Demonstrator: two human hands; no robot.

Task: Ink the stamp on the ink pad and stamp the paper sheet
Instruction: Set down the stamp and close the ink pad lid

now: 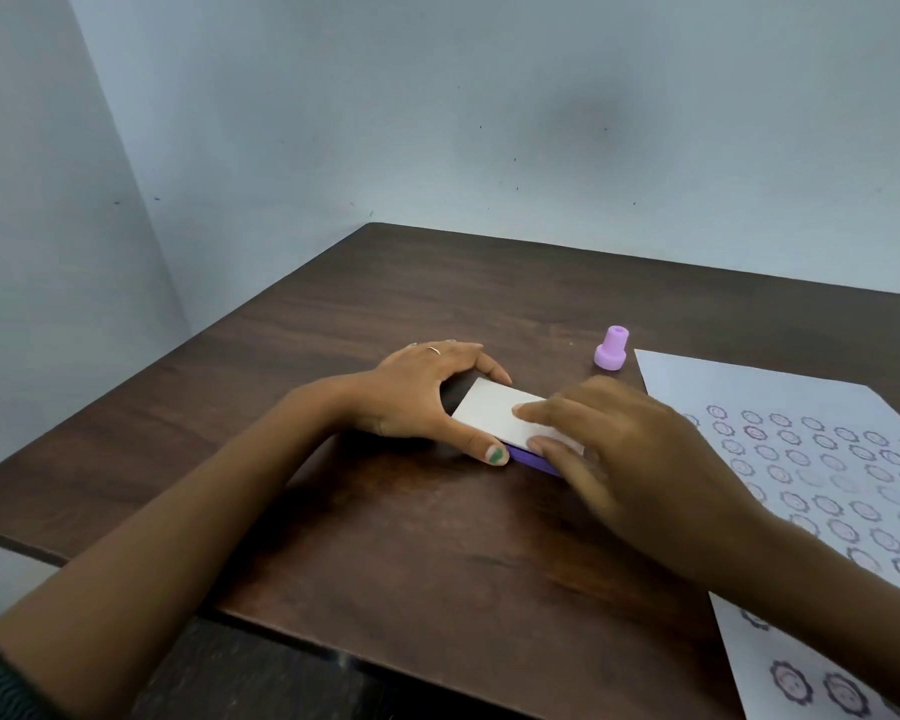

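Observation:
A flat ink pad case (pixel 494 414) with a white lid and a purple base lies mid-table. My left hand (pixel 417 394) grips its left end, thumb on the near edge and fingers on the far edge. My right hand (pixel 630 459), slightly blurred, has its fingertips on the lid's right part and near edge. A small lilac stamp (pixel 612 347) stands upright behind the case, touched by neither hand. The white paper sheet (pixel 822 491), covered with several rows of round purple prints, lies to the right.
The dark wooden table (pixel 385 537) stands in a corner of pale blue walls. Its left and near edges are close by. The sheet runs off the right and bottom of the view.

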